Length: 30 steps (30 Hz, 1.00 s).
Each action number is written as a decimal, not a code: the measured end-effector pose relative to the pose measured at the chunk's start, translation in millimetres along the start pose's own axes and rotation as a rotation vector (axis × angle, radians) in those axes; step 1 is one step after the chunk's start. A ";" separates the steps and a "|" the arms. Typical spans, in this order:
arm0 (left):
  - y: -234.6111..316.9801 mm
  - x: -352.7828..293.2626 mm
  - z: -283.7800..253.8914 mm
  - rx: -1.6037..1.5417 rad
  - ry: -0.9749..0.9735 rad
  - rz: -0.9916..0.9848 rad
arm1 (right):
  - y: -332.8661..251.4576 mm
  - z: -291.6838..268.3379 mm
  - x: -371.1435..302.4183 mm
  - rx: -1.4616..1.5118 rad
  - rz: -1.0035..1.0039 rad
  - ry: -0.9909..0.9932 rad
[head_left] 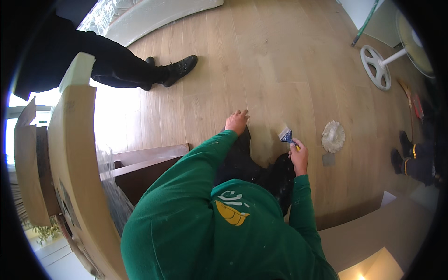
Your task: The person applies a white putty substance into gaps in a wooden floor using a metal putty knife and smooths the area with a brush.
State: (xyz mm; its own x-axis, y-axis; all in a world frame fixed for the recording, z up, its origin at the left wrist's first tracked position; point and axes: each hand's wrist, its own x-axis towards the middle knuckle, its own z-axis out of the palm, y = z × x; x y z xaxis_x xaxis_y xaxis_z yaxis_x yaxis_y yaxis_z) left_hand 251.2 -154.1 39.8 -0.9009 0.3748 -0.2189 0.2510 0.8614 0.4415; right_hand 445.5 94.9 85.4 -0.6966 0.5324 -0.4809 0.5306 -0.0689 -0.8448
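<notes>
My right hand (299, 156) is closed round the handle of a small scraper (286, 136) with a blue head, a pale flat end and some yellow on the handle. Its pale end points up and left, close over the wood-look floor (275, 105). My left hand (237, 122) is at my bent left knee, fingers stretched forward and slightly curled, with nothing seen in them. Right of the scraper lies a whitish round crumpled thing (333, 136); its kind is unclear. A small grey square piece (328, 160) lies just below it.
Another person's leg and black shoe (181, 70) are at upper left. A large cardboard box (74, 154) and brown panels (149, 163) stand left. A white fan base (375, 67) and a second person's dark shoes (401, 151) are right. A plastic-wrapped piece (163, 18) lies at the far side.
</notes>
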 end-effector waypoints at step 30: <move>-42.3 84.8 6.0 -0.041 -0.480 0.193 | -280.0 383.4 553.1 -0.115 -0.371 -0.032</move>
State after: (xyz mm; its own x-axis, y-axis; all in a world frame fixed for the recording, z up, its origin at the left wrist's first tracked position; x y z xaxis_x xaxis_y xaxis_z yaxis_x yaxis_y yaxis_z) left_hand 166.3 -156.8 -2.7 -0.5730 0.6488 -0.5007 0.3740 0.7506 0.5447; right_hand -273.5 85.2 -34.0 -0.8652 0.4764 -0.1563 0.2892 0.2196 -0.9317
